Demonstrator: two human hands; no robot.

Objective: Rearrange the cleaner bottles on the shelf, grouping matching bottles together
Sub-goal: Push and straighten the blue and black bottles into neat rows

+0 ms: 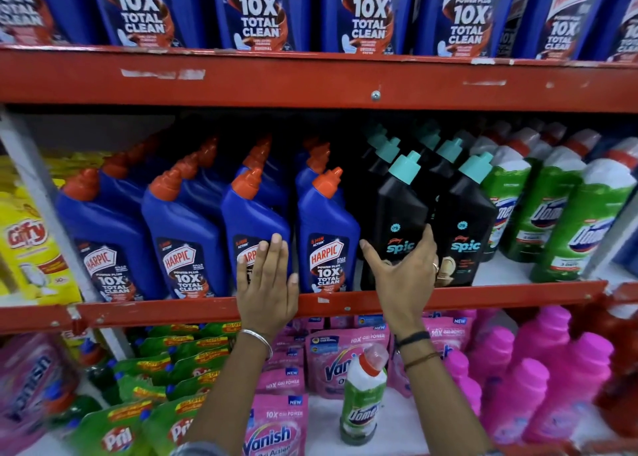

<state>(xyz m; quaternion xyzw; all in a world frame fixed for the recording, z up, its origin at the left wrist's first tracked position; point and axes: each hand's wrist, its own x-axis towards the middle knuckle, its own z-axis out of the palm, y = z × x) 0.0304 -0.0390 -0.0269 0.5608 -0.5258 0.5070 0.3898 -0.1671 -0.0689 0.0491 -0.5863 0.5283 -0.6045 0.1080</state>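
On the middle shelf stand rows of blue Harpic bottles (328,241) with orange caps, then black Spic bottles (400,214) with teal caps, then green Domex bottles (556,214) at the right. My left hand (267,283) lies flat, fingers together, against the front of the third blue Harpic bottle (255,214). My right hand (405,269) is spread over the lower front of the left black Spic bottle, thumb by its left edge, fingers at its right side. A lone green Domex bottle (364,393) stands on the lower shelf among pink Vanish pouches.
The red shelf edge (483,295) runs under both hands. Large blue Harpic bottles (366,14) fill the top shelf. Below sit pink Vanish pouches (276,424), green Pril pouches (145,400) and pink bottles (552,369). Yellow Giffy packs (31,245) sit at far left.
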